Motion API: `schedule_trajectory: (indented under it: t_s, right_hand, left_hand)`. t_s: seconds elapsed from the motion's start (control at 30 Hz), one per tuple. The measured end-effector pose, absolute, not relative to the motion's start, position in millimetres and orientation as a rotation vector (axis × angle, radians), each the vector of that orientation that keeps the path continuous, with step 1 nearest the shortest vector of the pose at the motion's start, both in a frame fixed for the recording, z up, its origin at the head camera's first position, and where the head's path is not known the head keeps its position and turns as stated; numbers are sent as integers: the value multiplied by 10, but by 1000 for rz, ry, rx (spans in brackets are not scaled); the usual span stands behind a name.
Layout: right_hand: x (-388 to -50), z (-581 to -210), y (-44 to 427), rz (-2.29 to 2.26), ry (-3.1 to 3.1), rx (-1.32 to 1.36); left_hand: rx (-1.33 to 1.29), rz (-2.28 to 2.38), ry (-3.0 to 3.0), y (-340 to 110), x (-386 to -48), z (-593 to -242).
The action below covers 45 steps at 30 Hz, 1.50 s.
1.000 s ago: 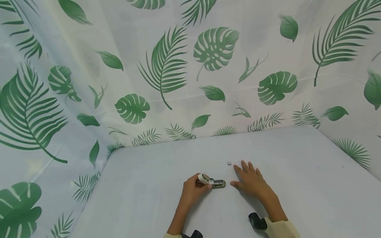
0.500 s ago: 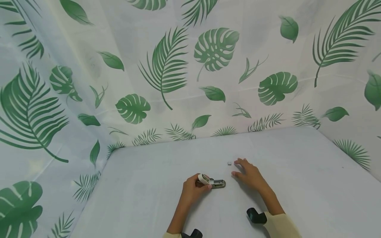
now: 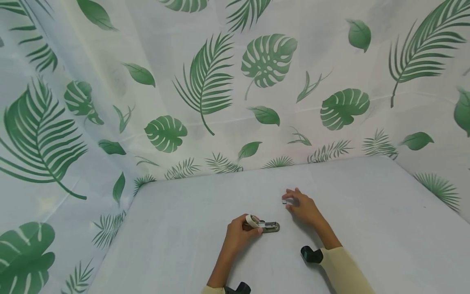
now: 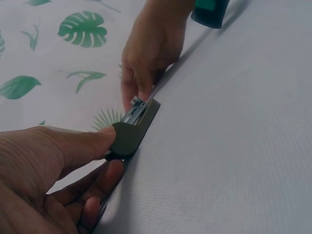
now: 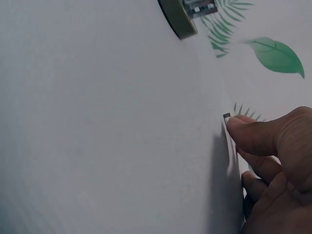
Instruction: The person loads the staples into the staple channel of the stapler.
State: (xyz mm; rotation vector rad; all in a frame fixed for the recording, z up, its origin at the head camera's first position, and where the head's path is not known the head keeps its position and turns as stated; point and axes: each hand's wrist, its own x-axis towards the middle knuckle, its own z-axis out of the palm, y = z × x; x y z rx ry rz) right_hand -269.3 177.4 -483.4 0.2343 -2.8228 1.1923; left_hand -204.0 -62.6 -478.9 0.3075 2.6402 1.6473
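Observation:
An opened stapler (image 3: 271,227) lies on the table, its white top part raised at the left. My left hand (image 3: 236,237) grips its rear end; in the left wrist view the thumb presses on the dark green body (image 4: 127,140). Up and to the right of it is a small silvery block of staples (image 3: 284,202), between the curled index finger and thumb of my right hand (image 3: 306,211). The right wrist view shows one end of the block (image 5: 226,115) jutting past the thumb tip, the rest hidden by the hand.
The white table (image 3: 176,228) meets a leaf-patterned curtain (image 3: 220,139) at its back edge and along its left side. A black wrist camera (image 3: 311,255) sits at the right sleeve, another (image 3: 242,288) at the left wrist.
My right hand has moved up and to the left, and its spread fingers have drawn in around the staple block. My left hand keeps its grip on the stapler.

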Motion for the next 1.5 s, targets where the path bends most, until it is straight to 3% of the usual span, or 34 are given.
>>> schedule_trajectory:
  t_s: [0.37,1.5]
  right_hand:
    - [-2719,-4795,1980,1192,-2832,245]
    - [-2828,-4824,1842,1149,-2806,309]
  left_hand:
    - [329,1663,2597,-491,-2066,-4796]
    - [269,1672,2607,-625,-2043,-4776]
